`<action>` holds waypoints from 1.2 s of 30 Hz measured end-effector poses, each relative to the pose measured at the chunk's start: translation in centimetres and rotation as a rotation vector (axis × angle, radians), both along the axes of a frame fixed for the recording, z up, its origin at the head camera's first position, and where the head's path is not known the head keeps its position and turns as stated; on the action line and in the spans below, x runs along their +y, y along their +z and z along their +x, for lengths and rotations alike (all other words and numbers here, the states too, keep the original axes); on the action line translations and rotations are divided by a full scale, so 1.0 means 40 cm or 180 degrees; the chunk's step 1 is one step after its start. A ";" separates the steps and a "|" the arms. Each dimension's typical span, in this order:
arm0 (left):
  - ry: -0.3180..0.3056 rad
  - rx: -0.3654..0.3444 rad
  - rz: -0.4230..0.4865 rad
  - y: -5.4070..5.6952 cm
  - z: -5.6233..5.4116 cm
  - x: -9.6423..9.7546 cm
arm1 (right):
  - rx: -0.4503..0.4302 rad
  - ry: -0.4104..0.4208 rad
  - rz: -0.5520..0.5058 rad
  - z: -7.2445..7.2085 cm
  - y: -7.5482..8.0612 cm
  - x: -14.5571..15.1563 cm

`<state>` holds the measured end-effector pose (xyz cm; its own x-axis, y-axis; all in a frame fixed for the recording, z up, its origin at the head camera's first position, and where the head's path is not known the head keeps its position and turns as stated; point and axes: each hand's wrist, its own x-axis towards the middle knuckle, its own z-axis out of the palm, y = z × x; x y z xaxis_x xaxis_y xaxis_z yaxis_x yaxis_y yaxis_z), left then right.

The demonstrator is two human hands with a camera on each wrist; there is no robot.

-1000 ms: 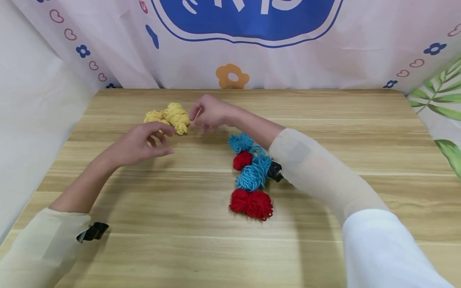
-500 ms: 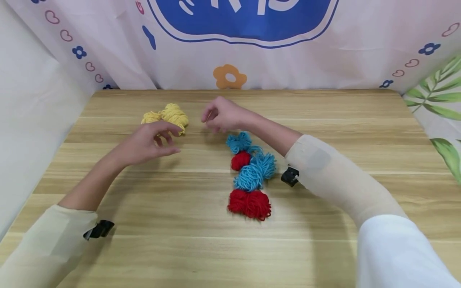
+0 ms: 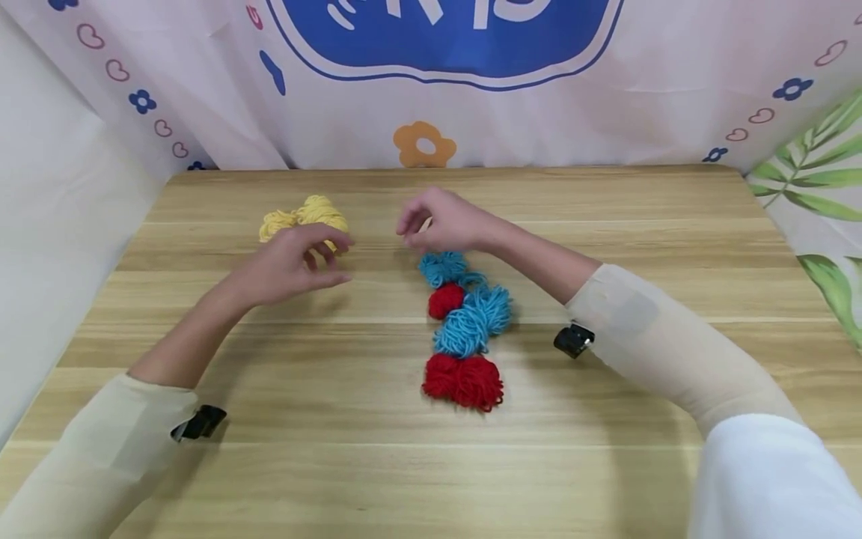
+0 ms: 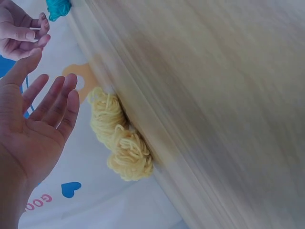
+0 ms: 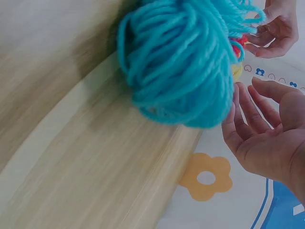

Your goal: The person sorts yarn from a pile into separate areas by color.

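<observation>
Left grip [image 3: 291,262], fingers parted, empty, partly hides yellow yarn [image 3: 276,222]; right grip [image 3: 447,223], loosely curved, empty, near blue yarn [image 3: 442,271]; red yarn [image 3: 446,302] adjoining.

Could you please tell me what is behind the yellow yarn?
Behind the bundled yellow yarn are light wood-grain tabletop and a white printed cloth; whatever the yarn covers is hidden.

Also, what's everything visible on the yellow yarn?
The yellow yarn is two plump, rounded bunches lying against each other, made of loosely looped, soft-looking strands; whether a strand links them is unclear. It rests on the table, toward the far edge on the person's left. In the head view the left hand hides part of it, but the left wrist view shows a gap between them.
</observation>
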<state>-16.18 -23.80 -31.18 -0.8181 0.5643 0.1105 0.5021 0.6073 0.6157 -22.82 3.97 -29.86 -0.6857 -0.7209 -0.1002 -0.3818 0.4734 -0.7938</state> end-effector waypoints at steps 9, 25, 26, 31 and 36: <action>-0.0003 -0.0058 -0.0030 0.001 -0.010 0.022 | 0.0003 -0.0081 -0.0076 0.011 0.004 0.044; -0.0103 -0.0113 -0.0013 -0.002 -0.024 0.075 | 0.0235 -0.0157 -0.0023 0.026 0.000 0.120; -0.0110 -0.0112 -0.0014 -0.002 -0.025 0.079 | 0.0254 -0.0154 -0.0029 0.027 0.000 0.124; -0.0137 -0.0161 -0.0025 -0.005 -0.031 0.096 | 0.0298 -0.0180 -0.0040 0.036 0.002 0.144; -0.0161 -0.0199 -0.0088 -0.009 -0.037 0.110 | 0.0313 -0.0220 -0.0053 0.044 0.005 0.161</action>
<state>-17.67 -19.39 -31.55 -0.7933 0.6073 0.0438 0.4936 0.5993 0.6302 -21.05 10.39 -29.68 -0.7397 -0.6727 -0.0182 -0.4253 0.4882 -0.7621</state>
